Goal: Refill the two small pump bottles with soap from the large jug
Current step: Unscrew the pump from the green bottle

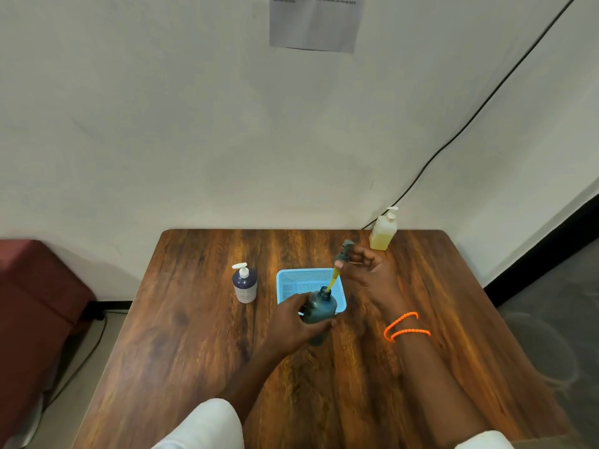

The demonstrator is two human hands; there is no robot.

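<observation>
So my left hand [293, 322] gripped the teal bottle [319, 314] w/ fingers wrapped round it. Right hand [366, 270] pinched the pump head [345, 249], tube tip at the bottle mouth.

A light blue perforated basket [293, 281] sits mid-surface [181, 335]. A grey paper notice [316, 22] hangs on the wall. A black cable [470, 118] runs down behind the surface's far right corner.

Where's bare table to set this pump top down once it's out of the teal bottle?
Bare wood lies left of the dark blue pump bottle, toward the wooden table edge, and along the right side between the yellow soap bottle and the near edge. The middle is crowded: light blue plastic basket, teal bottle, both hands.
</observation>
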